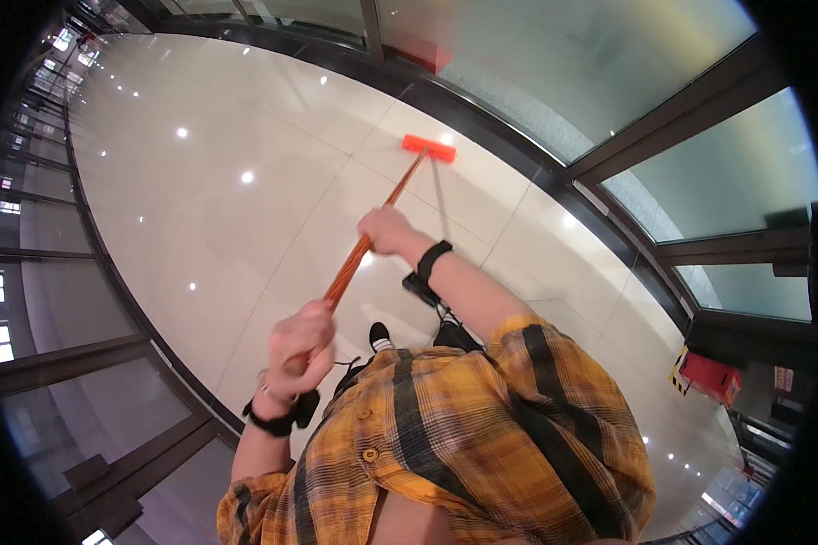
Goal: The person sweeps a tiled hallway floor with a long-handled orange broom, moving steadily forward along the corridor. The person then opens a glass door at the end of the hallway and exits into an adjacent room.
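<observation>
A push broom with a wooden handle [346, 276] and an orange-red head [429, 148] slants away from me across the glossy tiled floor [245, 225]. Near the handle's upper end, my left hand [303, 349] is closed around it, close to my body. My right hand [387, 230] grips the handle farther down, towards the middle. The broom head is at the floor, near the dark border along the glass wall. Both wrists carry black bands, and a small black device shows under the right one. My hands look slightly blurred.
Framed glass panels [518, 75] stand beyond the broom and at right, with a dark floor border [491, 129] below. More glass panels [54, 286] run along the left. A red box [710, 379] beside a yellow-black striped edge is at right. My shoes [380, 334] are below my hands.
</observation>
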Available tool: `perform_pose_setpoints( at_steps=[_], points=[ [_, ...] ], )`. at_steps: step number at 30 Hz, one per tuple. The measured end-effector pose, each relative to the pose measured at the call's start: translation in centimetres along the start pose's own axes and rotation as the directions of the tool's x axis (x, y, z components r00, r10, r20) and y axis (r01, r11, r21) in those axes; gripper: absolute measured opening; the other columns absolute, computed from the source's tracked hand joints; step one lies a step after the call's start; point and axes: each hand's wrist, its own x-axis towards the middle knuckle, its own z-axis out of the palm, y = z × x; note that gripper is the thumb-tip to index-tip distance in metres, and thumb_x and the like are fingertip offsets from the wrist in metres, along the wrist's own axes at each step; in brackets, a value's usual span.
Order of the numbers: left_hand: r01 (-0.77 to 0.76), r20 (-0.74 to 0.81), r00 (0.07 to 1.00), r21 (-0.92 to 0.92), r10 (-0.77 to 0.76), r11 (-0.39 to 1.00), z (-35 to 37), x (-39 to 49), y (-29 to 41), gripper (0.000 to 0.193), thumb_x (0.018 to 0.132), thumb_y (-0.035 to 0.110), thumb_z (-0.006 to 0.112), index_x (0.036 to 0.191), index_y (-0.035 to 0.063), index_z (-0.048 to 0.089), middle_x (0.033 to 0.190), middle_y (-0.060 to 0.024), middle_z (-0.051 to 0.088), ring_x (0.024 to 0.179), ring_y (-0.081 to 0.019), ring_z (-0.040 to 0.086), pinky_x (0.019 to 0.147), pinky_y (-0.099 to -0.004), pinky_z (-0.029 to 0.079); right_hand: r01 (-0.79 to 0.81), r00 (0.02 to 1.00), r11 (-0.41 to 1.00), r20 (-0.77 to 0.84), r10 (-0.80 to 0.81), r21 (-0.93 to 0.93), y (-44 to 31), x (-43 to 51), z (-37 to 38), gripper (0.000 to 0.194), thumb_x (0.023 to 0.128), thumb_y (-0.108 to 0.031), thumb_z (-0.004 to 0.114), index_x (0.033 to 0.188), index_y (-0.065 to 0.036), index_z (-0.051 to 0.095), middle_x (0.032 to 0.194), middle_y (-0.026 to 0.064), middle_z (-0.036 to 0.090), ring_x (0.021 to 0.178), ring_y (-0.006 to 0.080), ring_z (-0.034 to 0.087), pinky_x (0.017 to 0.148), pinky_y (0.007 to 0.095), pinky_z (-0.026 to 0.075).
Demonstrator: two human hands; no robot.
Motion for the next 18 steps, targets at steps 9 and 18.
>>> perform_pose_setpoints(
  at_steps=[9,18],
  points=[
    [-0.047,0.09,0.994,-0.081,0.055,0.996,-0.5,-0.1,0.1,0.022,0.065,-0.01,0.05,0.058,0.0032,0.033,0.058,-0.0073,0.035,0.055,-0.0267,0.039,0.07,-0.039,0.042,-0.054,0.99,0.998,-0.127,0.056,0.022,0.4,-2.7,0.4,0.01,0.068,-0.016,0.07,0.076,-0.011,0.069,0.081,0.0118,0.068,0.087,0.0331,0.066,0.077,0.0454,0.053],
    [-0.196,0.071,0.961,-0.508,0.267,0.839,-7.6,-1.4,9.0,0.028,0.065,-0.007,0.057,0.049,0.0075,0.04,0.042,-0.0039,0.042,0.032,-0.017,0.038,0.038,-0.0281,0.03,0.261,0.96,0.811,-0.05,-0.277,0.523,-10.4,-7.6,-1.9,0.019,0.074,-0.02,0.072,0.075,-0.007,0.059,0.068,0.0141,0.062,0.073,0.0384,0.062,0.066,0.0478,0.047]
  ],
)
